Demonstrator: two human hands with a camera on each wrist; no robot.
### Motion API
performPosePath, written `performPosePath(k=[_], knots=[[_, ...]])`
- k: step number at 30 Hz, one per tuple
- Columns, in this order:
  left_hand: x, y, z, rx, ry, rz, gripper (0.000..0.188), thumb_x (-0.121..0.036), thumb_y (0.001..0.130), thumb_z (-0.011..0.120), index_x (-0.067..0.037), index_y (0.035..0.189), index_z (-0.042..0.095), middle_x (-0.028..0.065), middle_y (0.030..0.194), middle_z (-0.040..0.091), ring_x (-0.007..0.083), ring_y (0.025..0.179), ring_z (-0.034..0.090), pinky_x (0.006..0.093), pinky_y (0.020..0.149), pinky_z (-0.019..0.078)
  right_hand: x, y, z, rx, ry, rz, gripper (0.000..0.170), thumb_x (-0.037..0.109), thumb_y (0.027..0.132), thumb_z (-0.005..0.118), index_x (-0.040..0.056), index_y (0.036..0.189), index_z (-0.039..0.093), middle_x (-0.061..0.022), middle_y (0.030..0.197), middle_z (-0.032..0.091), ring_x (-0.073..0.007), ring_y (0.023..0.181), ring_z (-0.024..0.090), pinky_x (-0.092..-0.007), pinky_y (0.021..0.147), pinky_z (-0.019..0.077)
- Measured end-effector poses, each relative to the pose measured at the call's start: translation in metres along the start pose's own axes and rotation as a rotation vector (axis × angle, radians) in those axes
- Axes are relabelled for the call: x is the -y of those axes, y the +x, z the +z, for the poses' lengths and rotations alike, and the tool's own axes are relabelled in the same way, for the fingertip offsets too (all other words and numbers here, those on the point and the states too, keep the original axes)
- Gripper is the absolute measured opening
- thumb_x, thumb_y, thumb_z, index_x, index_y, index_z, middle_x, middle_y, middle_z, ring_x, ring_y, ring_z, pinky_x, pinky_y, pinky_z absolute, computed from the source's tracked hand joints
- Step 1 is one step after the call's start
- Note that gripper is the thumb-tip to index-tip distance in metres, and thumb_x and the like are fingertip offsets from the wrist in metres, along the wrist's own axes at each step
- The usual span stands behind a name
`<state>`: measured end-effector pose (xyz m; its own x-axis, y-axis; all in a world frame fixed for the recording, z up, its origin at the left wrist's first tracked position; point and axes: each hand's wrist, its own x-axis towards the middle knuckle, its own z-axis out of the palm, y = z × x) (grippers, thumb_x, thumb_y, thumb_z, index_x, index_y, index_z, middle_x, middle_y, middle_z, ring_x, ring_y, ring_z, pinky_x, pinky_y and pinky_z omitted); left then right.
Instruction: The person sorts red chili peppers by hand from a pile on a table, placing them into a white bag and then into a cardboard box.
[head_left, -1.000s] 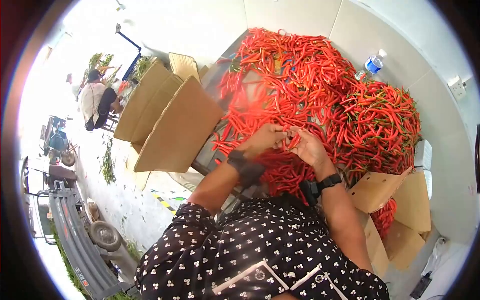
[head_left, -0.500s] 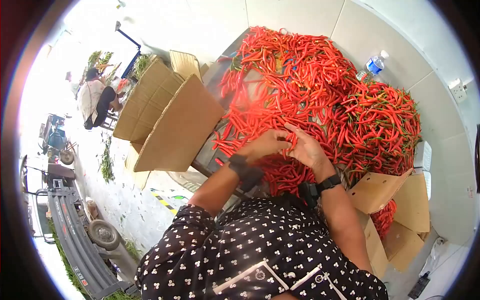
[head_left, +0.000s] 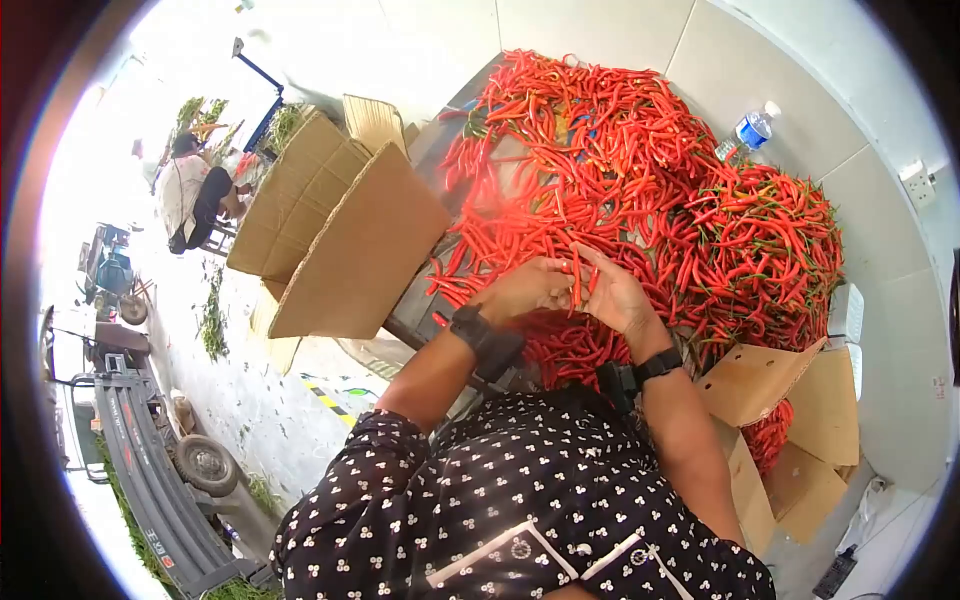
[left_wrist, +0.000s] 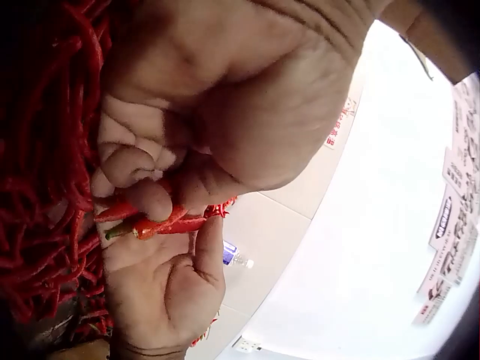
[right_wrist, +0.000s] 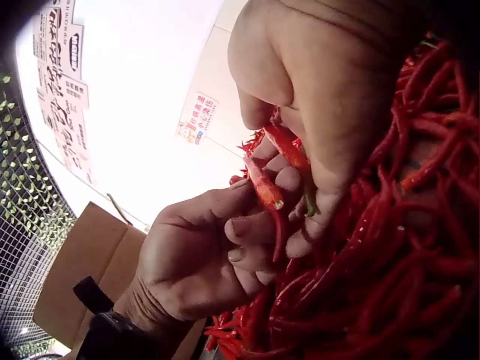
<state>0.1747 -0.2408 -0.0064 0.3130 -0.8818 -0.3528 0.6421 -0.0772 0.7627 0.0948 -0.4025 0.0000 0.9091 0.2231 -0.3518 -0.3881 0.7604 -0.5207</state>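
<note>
Over the spread of red chilies (head_left: 620,180), both hands meet. My left hand (head_left: 525,288) has its fingers curled round a red chili (right_wrist: 262,184). In the left wrist view, a chili's green stem end (left_wrist: 112,233) shows beside its thumb and fingertips. My right hand (head_left: 618,300) faces it, palm turned up in the left wrist view, with chilies across its fingers. The right wrist view shows its thumb against another chili (right_wrist: 289,150) with a green stem. Some of the right fingers are hidden behind the chilies and the left hand.
A tall cardboard box (head_left: 360,240) stands left of the chilies. To the right are a mound of green-stemmed chilies (head_left: 765,240) and an open box (head_left: 760,385) with chilies inside. A bottle (head_left: 750,130) is behind. A seated person (head_left: 190,195) and a cart (head_left: 150,470) are far left.
My left fingers have curled more and drawn slightly back from the right palm. The chili between the hands now stands more upright. My right hand has barely moved.
</note>
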Motion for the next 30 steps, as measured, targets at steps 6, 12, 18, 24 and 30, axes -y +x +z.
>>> performPosePath(k=[6,12,18,24,30], knots=[[-0.005,-0.006,0.004,-0.061,0.068,0.013,0.021,-0.015,0.086,0.053,-0.003,0.102,0.055,-0.0002,0.076,0.058,0.0037,0.056,0.048,0.0146,0.047,0.0348,0.002,-0.004,0.012,-0.07,0.056,-0.022,0.031,0.028,0.09,0.043,0.0097,0.115,0.047,-0.0032,0.096,0.057,-0.0147,0.08,0.053,-0.0334,0.067,0.0459],[-0.002,-0.005,-0.003,-0.173,0.139,0.006,0.017,-0.018,0.085,0.056,-0.004,0.096,0.058,-0.0021,0.073,0.056,0.0024,0.05,0.042,0.0156,0.044,0.0307,0.005,-0.004,0.01,-0.095,-0.014,-0.012,0.031,0.029,0.09,0.044,0.0098,0.114,0.047,-0.0028,0.096,0.057,-0.0144,0.081,0.053,-0.032,0.066,0.0453],[-0.012,-0.008,0.016,-0.203,0.319,0.028,0.019,-0.018,0.082,0.058,-0.007,0.098,0.059,-0.0035,0.077,0.057,0.002,0.06,0.046,0.0162,0.051,0.0347,0.002,-0.001,0.003,-0.028,0.037,-0.011,0.034,0.031,0.09,0.041,0.0088,0.116,0.046,-0.0056,0.102,0.057,-0.0189,0.087,0.055,-0.0355,0.07,0.0468],[-0.007,-0.001,0.022,-0.136,0.397,0.072,0.016,-0.016,0.083,0.056,-0.006,0.095,0.059,-0.0023,0.083,0.057,0.0044,0.068,0.05,0.0189,0.058,0.0406,-0.003,0.001,0.008,0.005,0.031,-0.002,0.039,0.029,0.092,0.037,0.0049,0.122,0.041,-0.0104,0.108,0.054,-0.0224,0.09,0.055,-0.0405,0.073,0.0469],[0.001,0.002,0.014,-0.13,0.384,0.102,0.013,-0.014,0.084,0.054,-0.005,0.093,0.057,-0.0027,0.079,0.056,0.0036,0.067,0.05,0.0187,0.057,0.0409,-0.003,0.001,0.011,0.053,0.014,-0.007,0.039,0.03,0.091,0.04,0.0056,0.121,0.041,-0.0107,0.105,0.055,-0.0221,0.087,0.057,-0.0395,0.072,0.0479]])
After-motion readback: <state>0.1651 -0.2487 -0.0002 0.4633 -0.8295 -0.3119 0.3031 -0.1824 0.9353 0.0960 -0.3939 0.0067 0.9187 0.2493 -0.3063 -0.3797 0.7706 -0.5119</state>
